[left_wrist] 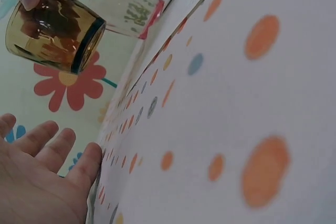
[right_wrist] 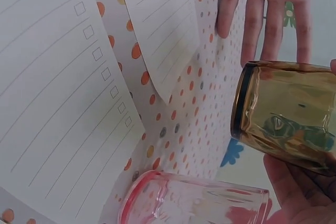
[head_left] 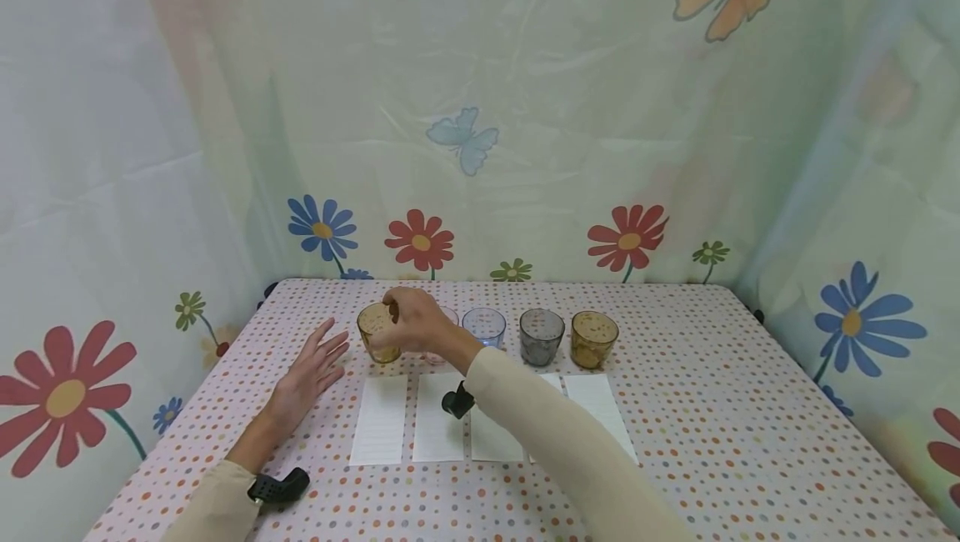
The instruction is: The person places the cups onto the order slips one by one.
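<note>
My right hand (head_left: 411, 321) grips the amber glass (head_left: 372, 332) at the left end of a row of glasses; in the left wrist view, the glass (left_wrist: 55, 30) shows its base off the tabletop. Fingers spread and holding nothing, my left hand (head_left: 303, 383) is just left of that glass; its palm (left_wrist: 42, 182) shows in the left wrist view. Beside the amber glass, the pink glass (right_wrist: 194, 200) is partly hidden behind my right hand in the head view. Farther right are a blue glass (head_left: 483, 325), a grey glass (head_left: 542, 337) and a second amber glass (head_left: 594, 340).
In front of the glasses lie several white lined paper strips (head_left: 379, 421), some partly covered by my right forearm. A dotted cloth (head_left: 720, 409) covers the table, and a flowered curtain (head_left: 525, 192) hangs behind and at both sides.
</note>
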### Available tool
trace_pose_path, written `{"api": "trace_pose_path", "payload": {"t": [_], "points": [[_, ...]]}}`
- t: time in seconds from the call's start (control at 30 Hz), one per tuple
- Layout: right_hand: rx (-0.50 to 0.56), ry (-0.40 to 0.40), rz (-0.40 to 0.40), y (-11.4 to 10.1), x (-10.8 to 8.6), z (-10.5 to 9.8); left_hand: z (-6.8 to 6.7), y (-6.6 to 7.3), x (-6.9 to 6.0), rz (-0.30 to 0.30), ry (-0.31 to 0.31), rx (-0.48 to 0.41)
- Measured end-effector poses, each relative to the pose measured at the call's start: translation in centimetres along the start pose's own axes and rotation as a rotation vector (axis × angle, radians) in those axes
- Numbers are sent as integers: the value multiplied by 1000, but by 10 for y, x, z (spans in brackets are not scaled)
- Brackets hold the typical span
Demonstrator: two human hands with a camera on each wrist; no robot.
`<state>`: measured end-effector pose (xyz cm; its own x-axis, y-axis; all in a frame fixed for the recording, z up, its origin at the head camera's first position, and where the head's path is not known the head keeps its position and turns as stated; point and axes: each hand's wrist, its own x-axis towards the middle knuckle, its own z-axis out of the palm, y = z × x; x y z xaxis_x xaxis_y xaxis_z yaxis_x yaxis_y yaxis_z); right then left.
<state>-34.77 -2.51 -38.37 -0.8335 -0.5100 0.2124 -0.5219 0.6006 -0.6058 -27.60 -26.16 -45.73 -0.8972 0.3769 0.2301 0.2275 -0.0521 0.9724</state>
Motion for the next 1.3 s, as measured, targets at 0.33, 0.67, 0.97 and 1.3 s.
{"api": "trace_pose_path", "payload": {"t": [0.33, 0.67, 0.97, 1.3], "points": [[-2, -13, -17, 2, -4, 2, 3, 7, -5, 11, -48, -4], [11, -46, -55, -2, -12, 2, 4, 6, -5, 11, -83, 53], [26, -62, -97, -3, -16, 2, 6, 6, -8, 18, -89, 48], [26, -80, -134, -4, -24, 1, 11, 6, -12, -11, -115, 30]]}}
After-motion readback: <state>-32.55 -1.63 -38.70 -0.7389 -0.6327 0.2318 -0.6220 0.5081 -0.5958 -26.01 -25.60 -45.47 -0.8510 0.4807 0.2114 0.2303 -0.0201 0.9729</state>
